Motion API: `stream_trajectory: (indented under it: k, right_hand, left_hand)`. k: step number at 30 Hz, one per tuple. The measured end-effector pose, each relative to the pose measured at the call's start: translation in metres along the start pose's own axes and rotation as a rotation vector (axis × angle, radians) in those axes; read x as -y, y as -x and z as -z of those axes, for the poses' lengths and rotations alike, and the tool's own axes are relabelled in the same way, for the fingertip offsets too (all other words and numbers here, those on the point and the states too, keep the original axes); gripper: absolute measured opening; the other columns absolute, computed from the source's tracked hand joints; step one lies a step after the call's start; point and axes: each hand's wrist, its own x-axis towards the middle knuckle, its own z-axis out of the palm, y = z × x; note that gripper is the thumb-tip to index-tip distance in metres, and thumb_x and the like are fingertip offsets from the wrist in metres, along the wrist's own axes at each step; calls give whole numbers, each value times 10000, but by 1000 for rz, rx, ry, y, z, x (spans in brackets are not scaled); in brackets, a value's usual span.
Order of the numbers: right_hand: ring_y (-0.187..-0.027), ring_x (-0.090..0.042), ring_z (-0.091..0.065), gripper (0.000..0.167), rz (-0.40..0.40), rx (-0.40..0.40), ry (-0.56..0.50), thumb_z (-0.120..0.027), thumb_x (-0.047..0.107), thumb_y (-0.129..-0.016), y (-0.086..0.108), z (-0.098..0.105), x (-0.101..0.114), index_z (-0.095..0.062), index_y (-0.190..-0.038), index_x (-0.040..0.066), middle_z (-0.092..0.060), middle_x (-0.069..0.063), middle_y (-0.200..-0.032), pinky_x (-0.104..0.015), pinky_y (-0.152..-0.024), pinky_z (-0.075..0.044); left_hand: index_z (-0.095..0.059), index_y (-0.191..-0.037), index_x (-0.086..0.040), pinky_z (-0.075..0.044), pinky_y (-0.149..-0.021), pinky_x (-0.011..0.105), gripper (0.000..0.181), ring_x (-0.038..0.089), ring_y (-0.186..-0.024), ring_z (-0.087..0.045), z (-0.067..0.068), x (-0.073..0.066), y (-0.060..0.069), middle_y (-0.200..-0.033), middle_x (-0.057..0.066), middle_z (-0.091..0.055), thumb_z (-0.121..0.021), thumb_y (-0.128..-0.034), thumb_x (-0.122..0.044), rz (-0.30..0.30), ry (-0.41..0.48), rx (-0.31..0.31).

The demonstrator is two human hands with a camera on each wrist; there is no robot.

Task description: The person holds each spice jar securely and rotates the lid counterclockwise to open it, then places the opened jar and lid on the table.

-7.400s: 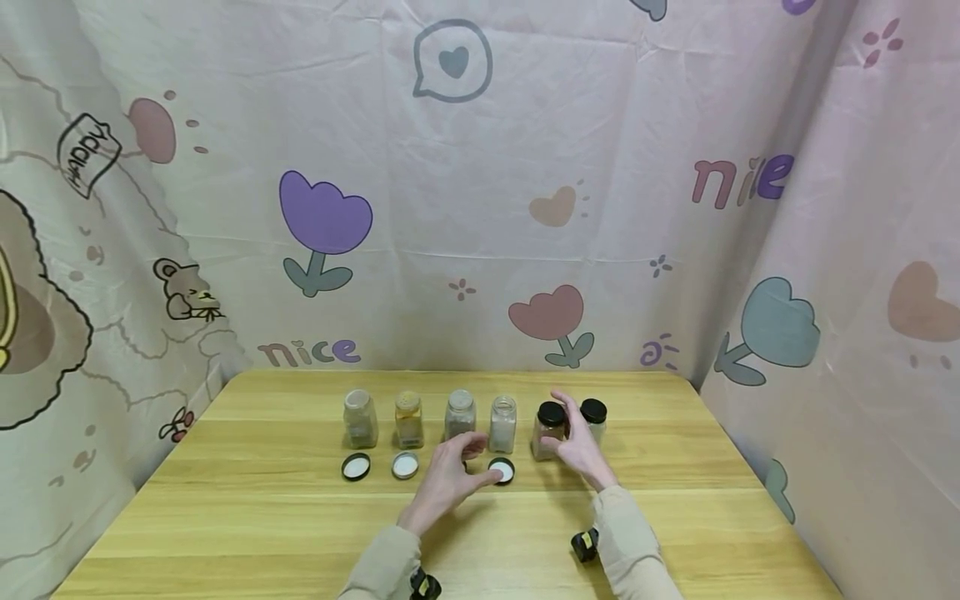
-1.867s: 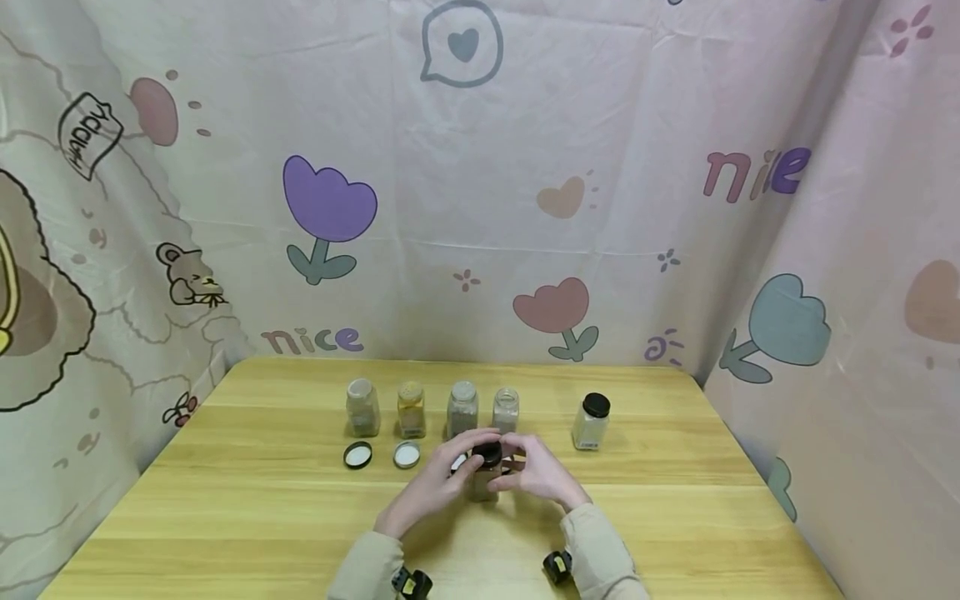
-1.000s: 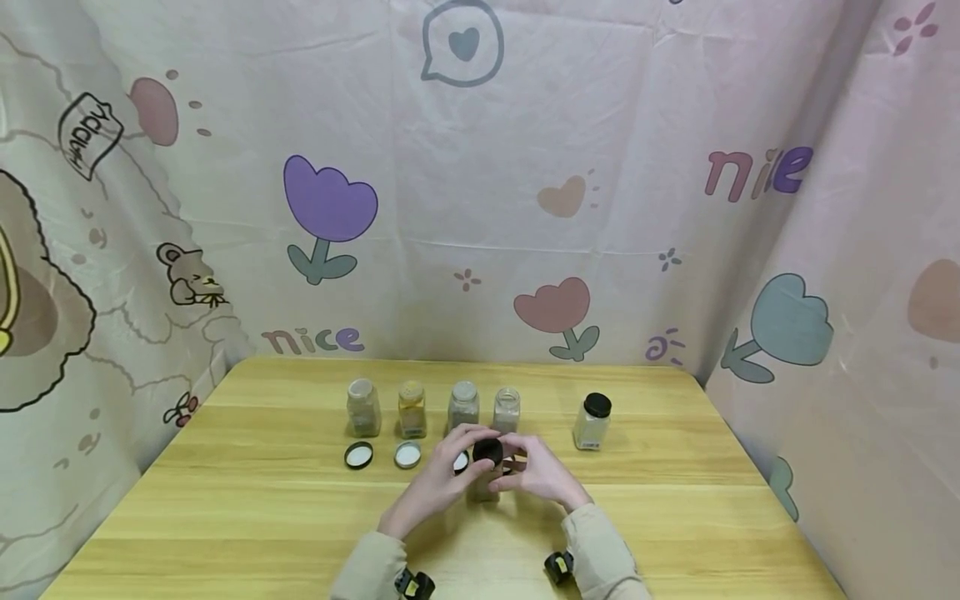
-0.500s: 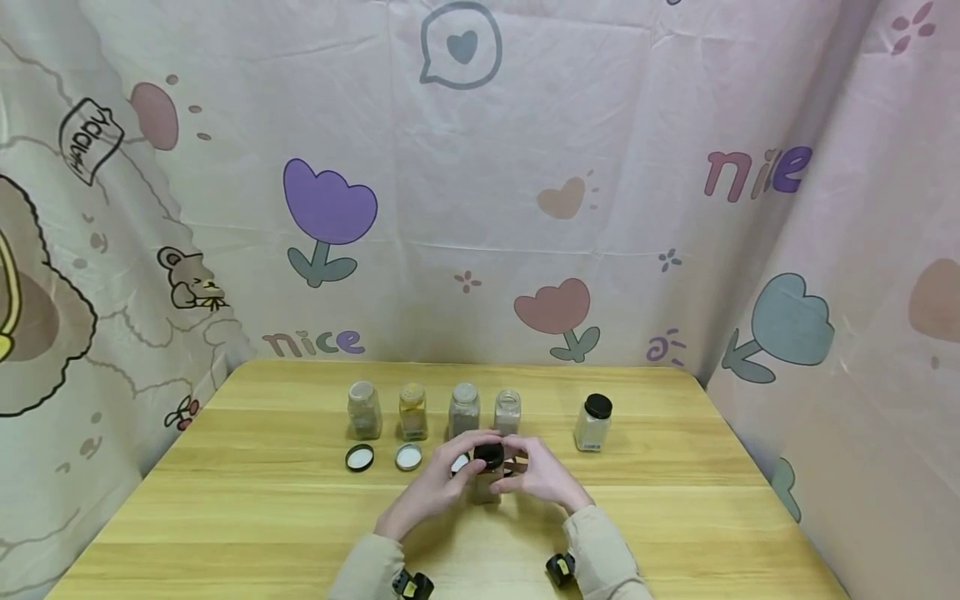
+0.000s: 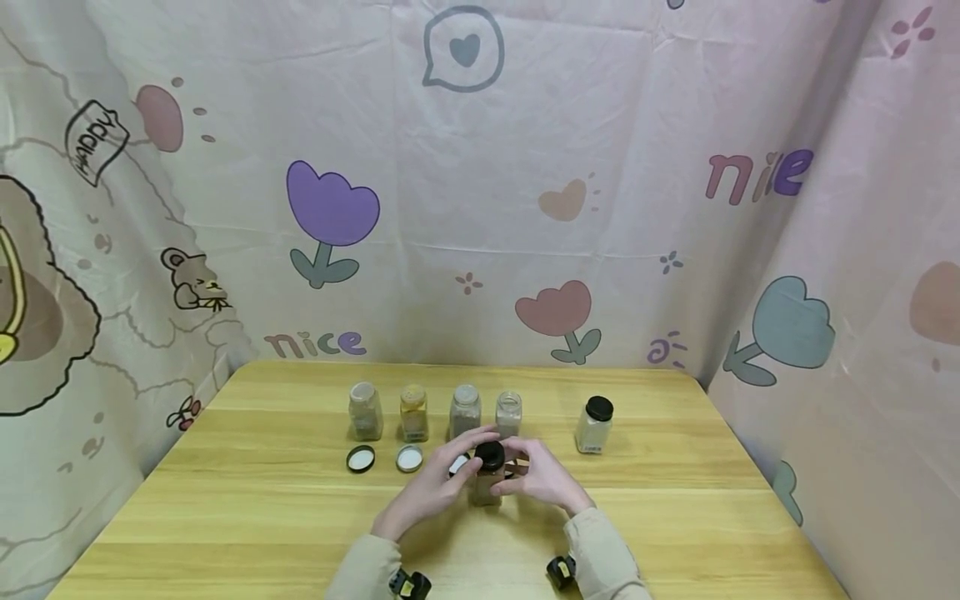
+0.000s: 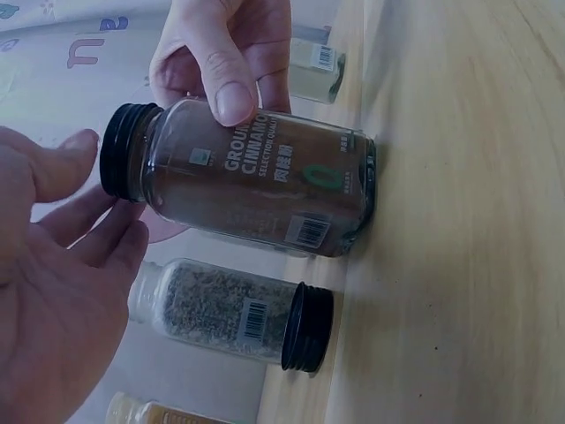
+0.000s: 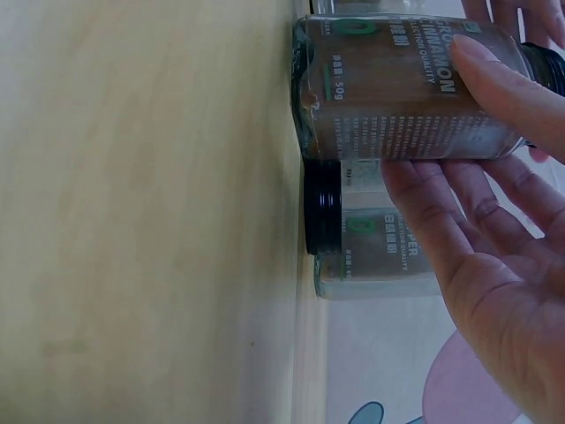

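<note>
Wood counter (image 5: 262,521); pale cartoon-print curtain (image 5: 450,183) behind back edge, w/ purple tulip (image 5: 330,207) twd back L corner, bluish tulip (image 5: 793,321) past back R.

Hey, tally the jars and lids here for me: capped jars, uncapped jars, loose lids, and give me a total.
Capped jars: 2
Uncapped jars: 4
Loose lids: 4
Total: 10
</note>
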Motion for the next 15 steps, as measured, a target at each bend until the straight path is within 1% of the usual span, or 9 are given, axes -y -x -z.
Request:
stream_trajectory:
  k: [2,4,8,10,12,15]
  right_hand:
    - [-1012,-158,-653,490,0,1,-7,-850,116,-774,0,0,0,-661,-1217,30,-699,-98,-1095,-421,-1051,-555]
    - [-1016,-162,-653,495,-2,2,-13,-849,111,-775,1,-1,1,-657,-1223,22,-697,-113,-1101,-420,-1051,-555]
    - [-1033,-184,-648,516,-12,6,-31,-848,94,-778,1,-1,3,-649,-1247,16,-693,-127,-1126,-426,-1058,-550]
    - [-1040,-205,-646,518,-15,7,-39,-847,85,-778,0,-1,4,-648,-1250,10,-690,-134,-1132,-438,-1056,-549]
    - [-1043,-221,-647,511,-16,9,-41,-846,83,-780,0,-1,4,-650,-1247,11,-689,-133,-1134,-444,-1053,-550]
    - [-1037,-222,-647,501,-15,10,-34,-845,87,-781,0,0,4,-653,-1238,12,-688,-129,-1124,-441,-1046,-555]
  left_hand:
    - [-542,-1408,-32,-468,-1144,470,378,367,-1360,-529,0,0,0,-1470,196,-552,-514,-1031,-48,-6,1,4]
    - [-549,-1398,-32,-498,-1118,444,375,350,-1314,-575,0,0,-1,-1428,178,-595,-524,-1024,-44,-9,-6,-4]
    - [-574,-1359,-13,-560,-1029,437,363,312,-1209,-645,-2,1,-2,-1336,152,-654,-577,-1001,-72,-17,-27,-46]
    - [-584,-1344,-11,-571,-1001,445,368,298,-1178,-653,-3,1,-2,-1305,139,-659,-607,-988,-97,-19,-40,-68]
    - [-589,-1343,-21,-571,-1003,440,383,284,-1177,-649,-4,2,-3,-1295,117,-652,-630,-979,-132,-14,-59,-84]
    - [-586,-1356,-40,-566,-1019,430,410,279,-1189,-639,-5,2,-3,-1315,103,-634,-654,-972,-166,-2,-73,-87]
